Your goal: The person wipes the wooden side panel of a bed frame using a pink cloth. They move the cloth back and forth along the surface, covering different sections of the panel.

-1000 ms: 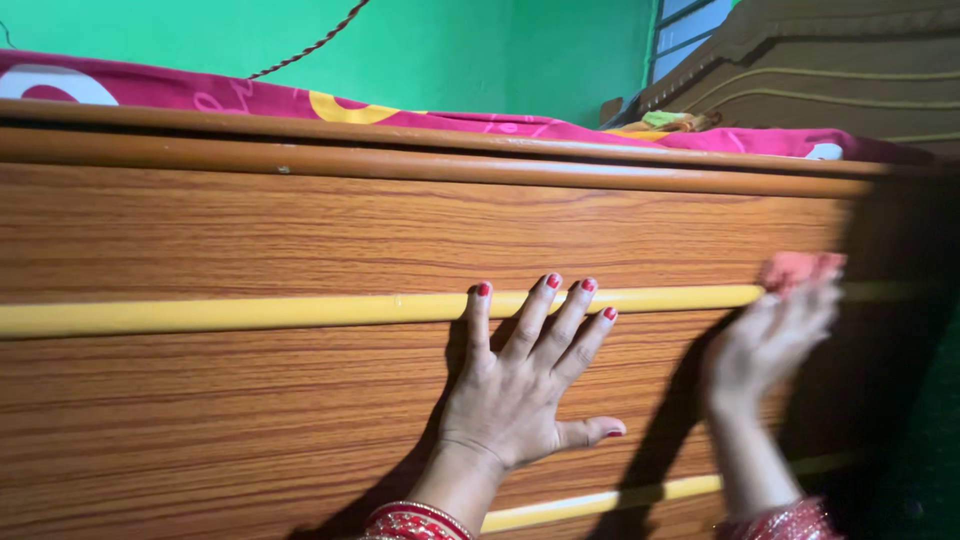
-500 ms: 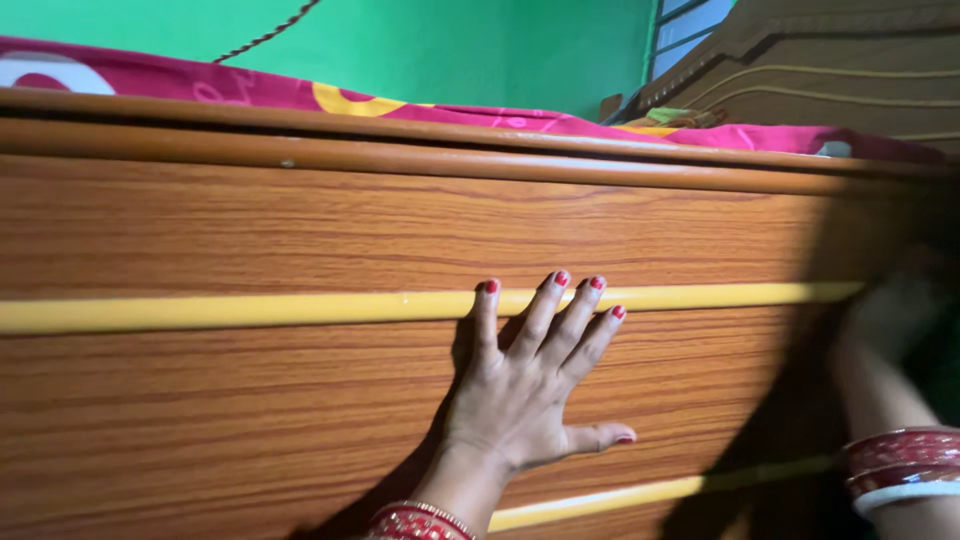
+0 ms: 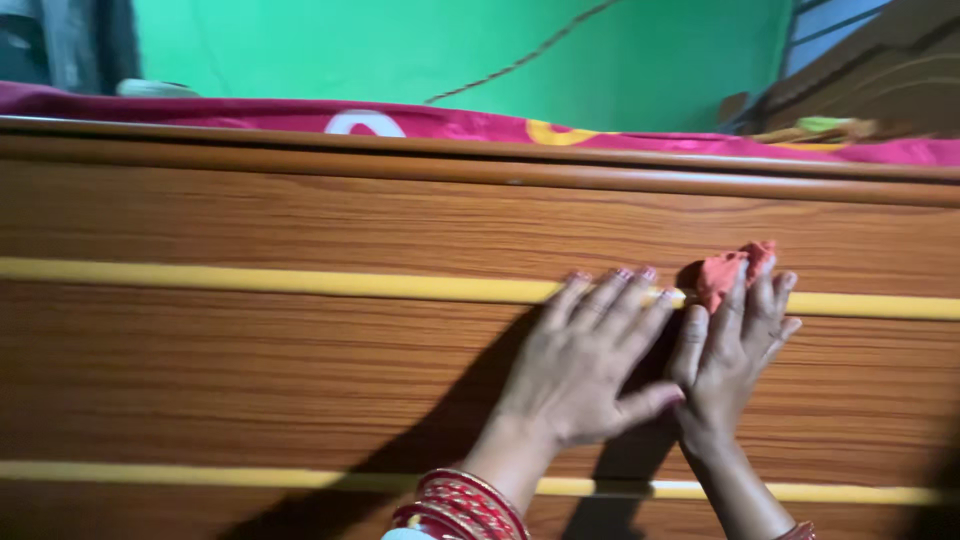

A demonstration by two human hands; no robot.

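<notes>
The cloth (image 3: 735, 268) under the right fingers (image 3: 752, 300) is orange-red. The stripe (image 3: 250, 281) beside the left fingers (image 3: 610, 300) is yellow, on a brown wood-grain panel (image 3: 250, 380). The bangles (image 3: 460, 505) are red.

small crumpled orange-red cloth (image 3: 728, 272) pressed against the yellow stripe (image 3: 300, 285)

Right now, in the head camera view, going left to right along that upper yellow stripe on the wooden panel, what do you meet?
Bare yellow stripe → left hand, flat on the wooden panel, fingertips on the stripe → orange-red cloth pressed under the right hand → bare stripe again, to the right edge.
</notes>
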